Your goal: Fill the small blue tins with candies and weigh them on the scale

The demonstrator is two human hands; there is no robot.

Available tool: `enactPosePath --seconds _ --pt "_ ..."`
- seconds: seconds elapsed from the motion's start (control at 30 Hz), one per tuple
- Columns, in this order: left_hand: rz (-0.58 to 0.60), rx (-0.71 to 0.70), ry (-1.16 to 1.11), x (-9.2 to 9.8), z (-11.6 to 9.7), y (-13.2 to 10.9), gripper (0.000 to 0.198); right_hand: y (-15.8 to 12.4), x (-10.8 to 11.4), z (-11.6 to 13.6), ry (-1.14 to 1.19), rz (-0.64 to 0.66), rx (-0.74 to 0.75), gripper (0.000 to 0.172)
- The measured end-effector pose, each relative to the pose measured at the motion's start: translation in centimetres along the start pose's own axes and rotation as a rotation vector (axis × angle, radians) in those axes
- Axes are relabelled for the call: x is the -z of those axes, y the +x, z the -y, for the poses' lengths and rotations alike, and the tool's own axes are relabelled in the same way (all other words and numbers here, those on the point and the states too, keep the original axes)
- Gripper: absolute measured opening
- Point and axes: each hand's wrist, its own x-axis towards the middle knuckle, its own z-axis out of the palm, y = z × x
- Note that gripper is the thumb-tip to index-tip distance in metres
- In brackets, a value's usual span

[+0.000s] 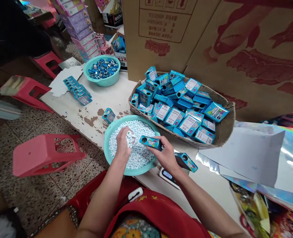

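Observation:
My left hand (122, 142) is closed around a handful of small white candies (130, 138), just over the turquoise basin (107, 142) that is full of the same candies. My right hand (167, 153) grips a small blue candy box (150, 141) above the basin's right side, with a dark round hole showing at its near end. Below my right forearm, another blue box (189, 162) lies on a small digital scale (170, 177) with a lit display. One more blue box (108, 115) stands on the table beyond the basin's left rim.
A cardboard tray (225, 132) heaped with blue boxes sits behind the basin, against large cartons (158, 29). Farther left are a turquoise bowl (105, 80) of blue-silver pieces and flat blue cards (78, 91). Pink stools (34, 155) stand on the floor; white sheets (255, 155) lie right.

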Motion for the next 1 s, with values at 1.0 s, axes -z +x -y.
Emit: enactPosePath --seconds 1.0 --pt "-0.15 -0.145 -0.253 -3.0 -4.4 -1.5 0.027 1.4 -2.0 2.7 -0.028 0.025 0.168 0.027"
